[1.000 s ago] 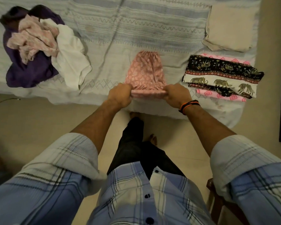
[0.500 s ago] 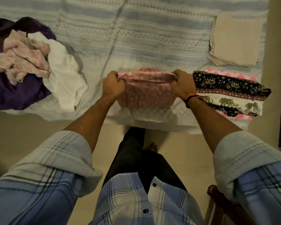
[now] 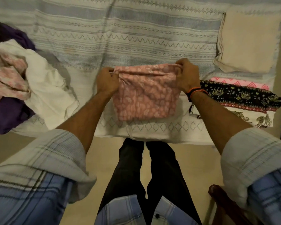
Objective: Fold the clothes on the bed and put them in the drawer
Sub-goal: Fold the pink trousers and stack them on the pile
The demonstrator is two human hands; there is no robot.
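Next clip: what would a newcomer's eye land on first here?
Both hands, left hand and right hand, grip a pink patterned garment at the bed's near edge. A crumpled clothes pile lies at left; a folded elephant-print cloth at right.

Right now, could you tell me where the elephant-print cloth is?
In the head view, the elephant-print cloth lies folded on the bed's right side, atop a pink cloth, below the beige pillow.

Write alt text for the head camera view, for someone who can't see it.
Both hands, left hand and right hand, grip the far edge of a folded pink patterned garment on a striped bed. Unfolded clothes lie left; a folded elephant-print stack lies right.
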